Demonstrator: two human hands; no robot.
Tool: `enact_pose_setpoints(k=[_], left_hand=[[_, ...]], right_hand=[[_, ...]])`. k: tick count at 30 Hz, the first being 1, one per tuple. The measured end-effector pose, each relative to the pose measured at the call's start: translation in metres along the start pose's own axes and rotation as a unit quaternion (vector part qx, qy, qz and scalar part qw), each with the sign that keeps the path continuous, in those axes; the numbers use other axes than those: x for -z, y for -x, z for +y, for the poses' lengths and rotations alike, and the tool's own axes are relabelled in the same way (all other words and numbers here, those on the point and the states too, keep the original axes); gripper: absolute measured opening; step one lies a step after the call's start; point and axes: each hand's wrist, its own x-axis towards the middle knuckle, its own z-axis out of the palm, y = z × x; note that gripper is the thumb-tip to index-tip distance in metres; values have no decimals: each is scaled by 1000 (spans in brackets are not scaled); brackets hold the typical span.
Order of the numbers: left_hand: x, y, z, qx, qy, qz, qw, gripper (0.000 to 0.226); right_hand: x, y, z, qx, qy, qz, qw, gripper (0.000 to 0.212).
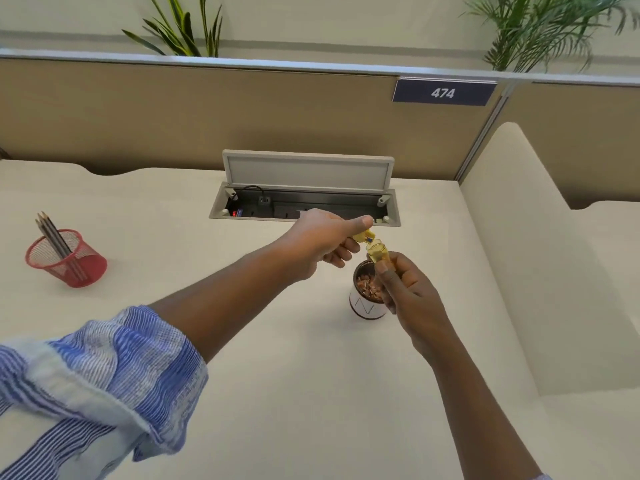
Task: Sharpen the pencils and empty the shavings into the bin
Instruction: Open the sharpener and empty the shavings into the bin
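head view, pencil cup [67,259] left, cable box [304,202] behind bin [365,308], sharpener [378,252] above

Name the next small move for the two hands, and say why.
Probably fit the yellow sharpener head in the left hand back onto the clear yellow shavings tube held by the right hand: the tube looks empty, and brown shavings already lie in the small white cup bin below.
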Motion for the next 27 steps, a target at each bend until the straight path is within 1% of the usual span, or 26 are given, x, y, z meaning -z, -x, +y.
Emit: enact_pose_setpoints(k=[3, 6, 10, 13, 15, 18, 22, 27], left_hand=[[-14, -13, -4, 29, 14, 17, 999, 41], [-24, -24, -16, 27, 3, 37, 999, 36], [-36, -35, -35, -24, -66, 66, 995, 23], [-45, -39, -44, -95, -182, 108, 973, 19], [-50, -40, -50, -130, -232, 99, 959, 21], [-53, -43, -60, -145, -242, 75, 957, 26], [-53, -44, -66, -176, -277, 48, 943, 27], [-53, -43, -69, -180, -295, 32, 938, 28]], right_hand=[[13, -5, 11, 7, 42, 36, 998, 17], [21, -7, 22, 21, 101, 57, 993, 20], [30, -5, 31, 41, 160, 86, 983, 30], [37, -4, 36, 56, 211, 109, 970, 29], [41, -4, 38, 57, 241, 112, 962, 27], [47, -6, 42, 58, 280, 110, 952, 27], [51, -8, 40, 93, 335, 111, 931, 30], [50, -15, 34, 115, 391, 81, 910, 35]])
